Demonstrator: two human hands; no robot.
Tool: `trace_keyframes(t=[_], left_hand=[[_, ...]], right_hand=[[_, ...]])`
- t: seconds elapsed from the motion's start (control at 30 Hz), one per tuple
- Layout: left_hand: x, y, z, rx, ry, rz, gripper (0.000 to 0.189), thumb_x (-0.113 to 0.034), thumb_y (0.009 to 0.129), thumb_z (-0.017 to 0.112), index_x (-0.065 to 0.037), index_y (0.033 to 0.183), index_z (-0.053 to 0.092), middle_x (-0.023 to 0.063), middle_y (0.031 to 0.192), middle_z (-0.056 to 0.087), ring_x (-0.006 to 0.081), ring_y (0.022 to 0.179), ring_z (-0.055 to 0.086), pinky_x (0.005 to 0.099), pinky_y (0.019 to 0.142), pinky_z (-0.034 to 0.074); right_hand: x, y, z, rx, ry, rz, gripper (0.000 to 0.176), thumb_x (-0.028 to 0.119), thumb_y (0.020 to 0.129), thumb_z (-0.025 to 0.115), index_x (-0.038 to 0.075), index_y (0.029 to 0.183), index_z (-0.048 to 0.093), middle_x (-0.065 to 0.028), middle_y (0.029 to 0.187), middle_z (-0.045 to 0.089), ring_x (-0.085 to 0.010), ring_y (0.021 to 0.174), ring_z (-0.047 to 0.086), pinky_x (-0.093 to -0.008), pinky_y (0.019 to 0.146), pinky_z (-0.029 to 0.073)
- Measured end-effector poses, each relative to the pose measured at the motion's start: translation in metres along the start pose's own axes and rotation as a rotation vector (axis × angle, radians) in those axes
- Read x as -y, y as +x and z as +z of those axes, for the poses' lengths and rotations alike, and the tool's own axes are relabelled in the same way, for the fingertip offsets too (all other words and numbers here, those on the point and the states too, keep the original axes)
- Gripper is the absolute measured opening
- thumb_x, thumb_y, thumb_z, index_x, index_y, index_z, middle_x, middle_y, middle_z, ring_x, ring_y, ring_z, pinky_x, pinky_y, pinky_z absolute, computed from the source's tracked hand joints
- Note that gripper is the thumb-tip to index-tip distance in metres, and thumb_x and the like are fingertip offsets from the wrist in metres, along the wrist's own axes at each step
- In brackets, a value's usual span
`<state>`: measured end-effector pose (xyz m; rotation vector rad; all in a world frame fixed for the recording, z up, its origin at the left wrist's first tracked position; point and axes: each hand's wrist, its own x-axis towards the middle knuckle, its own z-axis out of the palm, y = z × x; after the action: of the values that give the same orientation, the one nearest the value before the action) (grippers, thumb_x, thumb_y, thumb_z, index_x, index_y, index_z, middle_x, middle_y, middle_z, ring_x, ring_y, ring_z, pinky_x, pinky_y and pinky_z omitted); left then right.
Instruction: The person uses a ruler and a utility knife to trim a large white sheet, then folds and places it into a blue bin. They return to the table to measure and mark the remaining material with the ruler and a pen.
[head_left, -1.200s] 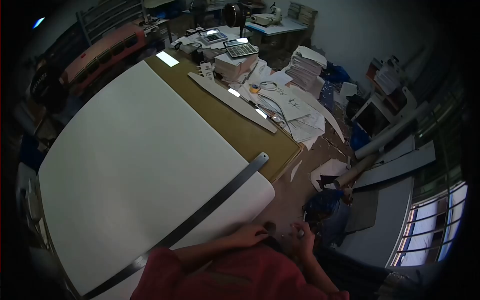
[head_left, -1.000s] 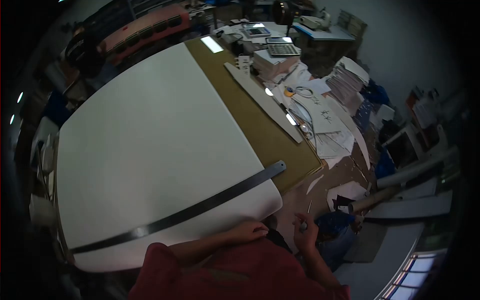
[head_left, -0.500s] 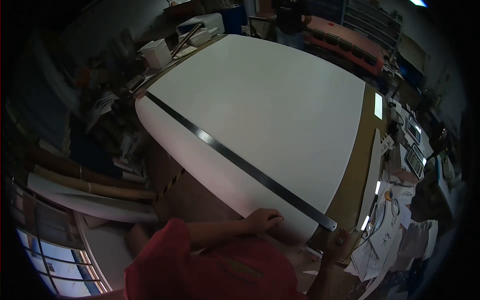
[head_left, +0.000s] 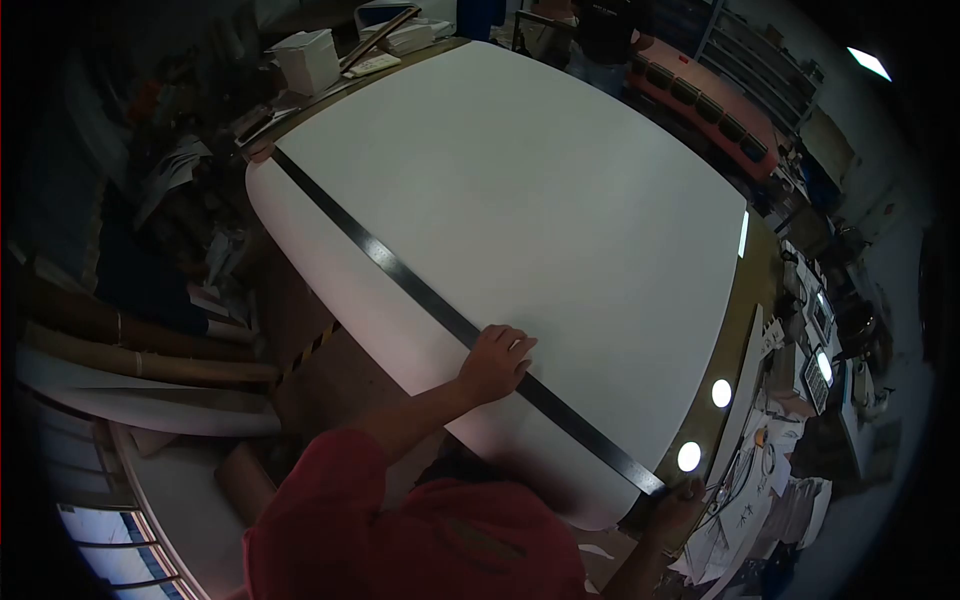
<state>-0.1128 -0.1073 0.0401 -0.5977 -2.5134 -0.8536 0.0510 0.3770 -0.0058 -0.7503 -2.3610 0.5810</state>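
Note:
A large white sheet [head_left: 540, 190] covers the table and hangs over its near edge. Across it, near that edge, lies a long dark metal straightedge [head_left: 430, 298]. My left hand [head_left: 496, 364] rests on the straightedge around its middle, fingers apart and lying over the strip onto the sheet. At the straightedge's right end is my right hand [head_left: 682, 503], dim and partly dark; what its fingers hold, if anything, is too small to make out.
Papers [head_left: 745, 510] and a calculator [head_left: 818, 378] lie on the right. A white box [head_left: 306, 62] stands at the back left. Long rolls [head_left: 150, 365] lie at the lower left. A person [head_left: 604, 40] stands behind the table.
My left hand has moved from the sheet's near edge up and onto the straightedge. My right hand is now closer to the straightedge's end. The camera view has shifted.

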Motion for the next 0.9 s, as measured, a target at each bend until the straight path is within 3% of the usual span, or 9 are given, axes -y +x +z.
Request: trace_keyframes(t=[0.07,0.17,0.3,0.37,0.5,0.7,0.8,0.83,0.9], left_hand=[[0.016,0.006,0.001,0.058,0.155,-0.079,0.048,-0.025,0.088,0.077,-0.007,0.131,0.063,0.0169,0.139,0.057,0.0360,0.133,0.050,0.0570,0.115,0.036],[0.025,0.007,0.005,0.084,0.162,-0.141,0.053,-0.031,0.089,0.077,-0.006,0.133,0.062,0.0201,0.144,0.053,0.0383,0.139,0.044,0.0607,0.118,0.031],[0.023,0.007,0.005,0.078,0.153,-0.168,0.054,-0.033,0.090,0.076,-0.005,0.134,0.062,0.0213,0.145,0.052,0.0386,0.140,0.044,0.0593,0.119,0.031],[0.023,0.008,0.004,0.093,0.147,-0.172,0.054,-0.034,0.091,0.074,-0.005,0.135,0.062,0.0218,0.147,0.051,0.0391,0.142,0.043,0.0579,0.120,0.031],[0.021,0.007,0.003,0.096,0.152,-0.170,0.053,-0.033,0.092,0.073,-0.005,0.135,0.062,0.0219,0.148,0.051,0.0396,0.143,0.042,0.0564,0.120,0.031],[0.025,0.005,0.009,0.126,0.220,-0.130,0.053,-0.031,0.091,0.074,-0.005,0.135,0.061,0.0215,0.147,0.052,0.0398,0.141,0.044,0.0561,0.120,0.032],[0.026,0.008,0.014,0.168,0.276,-0.141,0.051,-0.033,0.096,0.067,-0.006,0.139,0.060,0.0226,0.150,0.050,0.0419,0.143,0.042,0.0592,0.121,0.029],[0.020,0.005,0.015,0.190,0.300,-0.143,0.051,-0.031,0.097,0.067,-0.005,0.140,0.058,0.0237,0.150,0.050,0.0431,0.143,0.041,0.0602,0.121,0.029],[0.010,-0.003,0.020,0.166,0.328,-0.106,0.052,-0.029,0.098,0.067,-0.004,0.142,0.056,0.0253,0.151,0.048,0.0456,0.142,0.042,0.0615,0.120,0.028]], right_hand=[[0.001,0.001,0.001,0.000,-0.128,-0.011,0.032,0.019,0.107,0.057,0.001,0.132,0.061,-0.0216,0.125,0.069,-0.0405,0.116,0.066,-0.0451,0.097,0.052],[-0.006,0.003,0.004,0.017,-0.159,-0.022,0.033,0.019,0.107,0.056,0.000,0.133,0.061,-0.0226,0.125,0.069,-0.0413,0.116,0.066,-0.0450,0.096,0.052],[-0.013,0.004,0.005,0.000,-0.181,-0.134,0.033,0.019,0.107,0.056,0.000,0.133,0.061,-0.0240,0.123,0.069,-0.0413,0.116,0.066,-0.0446,0.096,0.053],[-0.005,0.006,0.000,0.088,-0.160,0.000,0.035,0.017,0.107,0.055,-0.004,0.135,0.059,-0.0232,0.129,0.066,-0.0395,0.123,0.062,-0.0430,0.105,0.048],[0.008,0.005,-0.007,0.113,-0.157,0.011,0.033,0.016,0.107,0.055,-0.004,0.134,0.060,-0.0220,0.130,0.066,-0.0383,0.123,0.062,-0.0427,0.105,0.048],[-0.007,0.004,0.001,0.087,0.072,-0.001,0.031,0.017,0.106,0.060,-0.001,0.131,0.062,-0.0191,0.130,0.066,-0.0331,0.122,0.062,-0.0410,0.103,0.049],[-0.007,-0.001,0.003,0.071,0.220,0.070,0.029,0.014,0.105,0.062,0.001,0.130,0.063,-0.0173,0.128,0.067,-0.0294,0.119,0.064,-0.0383,0.101,0.051],[0.000,-0.002,-0.004,0.069,0.162,-0.011,0.026,0.011,0.105,0.062,0.001,0.129,0.064,-0.0157,0.126,0.068,-0.0283,0.116,0.067,-0.0364,0.100,0.052],[0.001,-0.001,-0.003,0.069,0.348,0.088,0.023,0.009,0.105,0.062,0.002,0.127,0.064,-0.0142,0.123,0.070,-0.0254,0.115,0.068,-0.0351,0.098,0.053]])
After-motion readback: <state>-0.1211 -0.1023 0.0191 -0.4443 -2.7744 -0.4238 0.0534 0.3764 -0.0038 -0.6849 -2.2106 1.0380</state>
